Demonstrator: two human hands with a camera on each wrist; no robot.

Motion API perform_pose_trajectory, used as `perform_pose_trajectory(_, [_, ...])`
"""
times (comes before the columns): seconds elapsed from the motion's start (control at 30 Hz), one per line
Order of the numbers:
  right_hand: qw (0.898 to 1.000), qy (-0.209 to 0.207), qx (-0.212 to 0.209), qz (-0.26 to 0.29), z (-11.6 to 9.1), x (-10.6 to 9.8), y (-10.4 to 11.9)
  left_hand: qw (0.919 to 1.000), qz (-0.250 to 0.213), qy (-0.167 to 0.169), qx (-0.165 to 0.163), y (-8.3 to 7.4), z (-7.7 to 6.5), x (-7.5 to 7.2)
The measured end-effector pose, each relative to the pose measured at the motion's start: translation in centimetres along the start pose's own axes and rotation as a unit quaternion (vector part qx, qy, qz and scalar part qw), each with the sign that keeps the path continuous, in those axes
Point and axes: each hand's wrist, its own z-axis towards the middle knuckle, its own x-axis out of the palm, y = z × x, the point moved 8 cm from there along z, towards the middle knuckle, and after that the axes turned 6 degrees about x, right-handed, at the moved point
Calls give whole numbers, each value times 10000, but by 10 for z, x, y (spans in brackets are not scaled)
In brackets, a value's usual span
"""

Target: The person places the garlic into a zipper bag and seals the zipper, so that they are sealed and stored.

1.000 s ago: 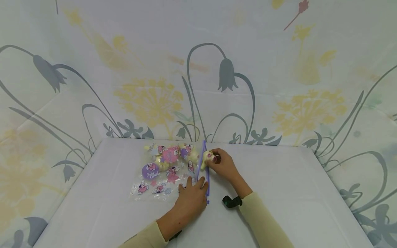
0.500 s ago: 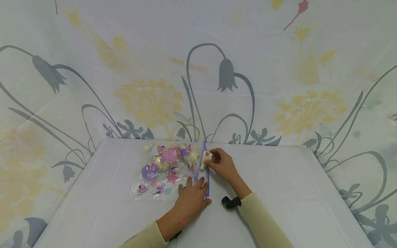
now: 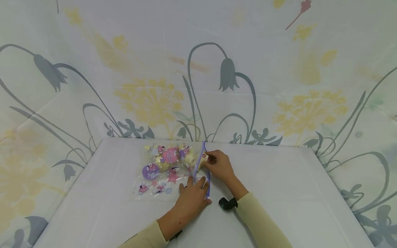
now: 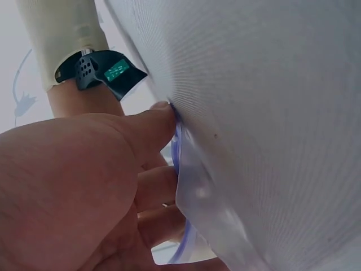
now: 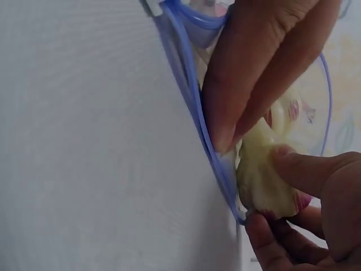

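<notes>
A clear zip bag [image 3: 151, 171] with pink and purple cartoon prints lies flat, its purple zip edge [image 3: 199, 162] parted on the right side. Pale yellow soft-looking things show through the plastic. At the mouth, my right hand [image 3: 221, 167] pinches a pale yellow toy with pink patches [image 5: 265, 183] between thumb and fingers; most of it sits within the zip strips. My left hand [image 3: 191, 198] rests on the bag's near right part, fingers spread and fairly straight. In the left wrist view, its thumb [image 4: 152, 127] lies along the purple strip.
The white table [image 3: 279, 186] stretches out around the bag. Behind it hangs a cloth backdrop [image 3: 263, 113] printed with grey and yellow flowers. A black wrist device [image 3: 227, 203] sits at the right sleeve's cuff.
My right hand has moved a little left with the yellow toy, which now sits deeper in the bag's mouth. The zip edge bows out more. My left hand stays nearly in place.
</notes>
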Motion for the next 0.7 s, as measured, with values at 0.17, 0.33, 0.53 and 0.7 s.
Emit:
perform_pose_trajectory(0.17, [9996,28,100,-258,2,4,0,9999,87,-83,79,-1,1,0])
perform_pose_trajectory(0.33, [9989,210,-8,-426,6,10,4,9999,58,-45,98,-1,1,1])
perform_pose_trajectory(0.53, [9974,329,-18,-648,12,16,6,9999,1,-39,94,-1,2,0])
perform_pose_trajectory(0.7, [9971,250,-45,-712,16,17,8,9999,27,-42,100,-2,2,-2])
